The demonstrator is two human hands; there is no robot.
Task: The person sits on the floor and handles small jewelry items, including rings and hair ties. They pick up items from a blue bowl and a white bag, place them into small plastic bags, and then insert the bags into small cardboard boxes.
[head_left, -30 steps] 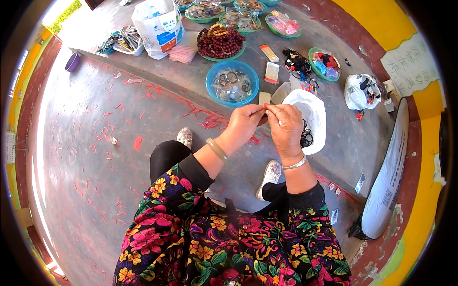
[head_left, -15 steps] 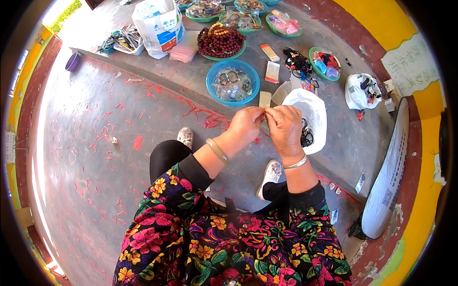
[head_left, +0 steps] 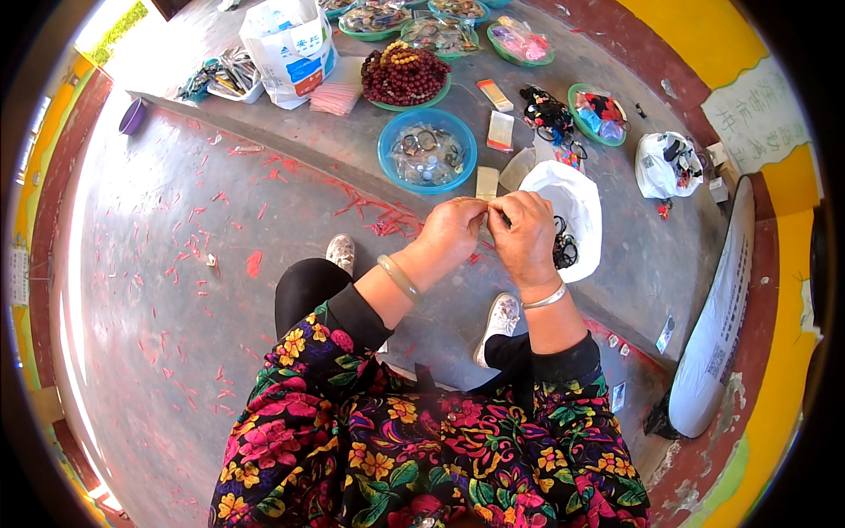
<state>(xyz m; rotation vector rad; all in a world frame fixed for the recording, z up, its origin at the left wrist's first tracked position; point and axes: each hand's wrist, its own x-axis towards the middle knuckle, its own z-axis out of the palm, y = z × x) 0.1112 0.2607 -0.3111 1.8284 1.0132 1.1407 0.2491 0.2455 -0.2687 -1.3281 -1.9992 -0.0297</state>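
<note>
My left hand (head_left: 452, 232) and my right hand (head_left: 525, 236) meet fingertip to fingertip over the floor. Both are closed in a pinch, and whatever lies between the fingers is too small and too hidden to make out. Right beside my right hand sits an open white bag (head_left: 582, 231) with black bands (head_left: 564, 245) in it. Just beyond my fingertips lies a small pale, tan-coloured block or card (head_left: 488, 183). Past my left hand stands a blue plastic basin (head_left: 388, 165) holding clear packets and round ring-like pieces.
Farther off are a dish of dark red beads (head_left: 405, 76), a white plastic bag (head_left: 283, 55), a green basket (head_left: 576, 111) and a bundle of black cords (head_left: 547, 113). A raised floor edge (head_left: 290, 155) crosses in front. Red scraps (head_left: 378, 217) litter the floor. A long grey-white wrapped object (head_left: 709, 343) lies right.
My hands stay pinched together in nearly the same place, with only slight finger movement. The whole view has shifted very slightly.
</note>
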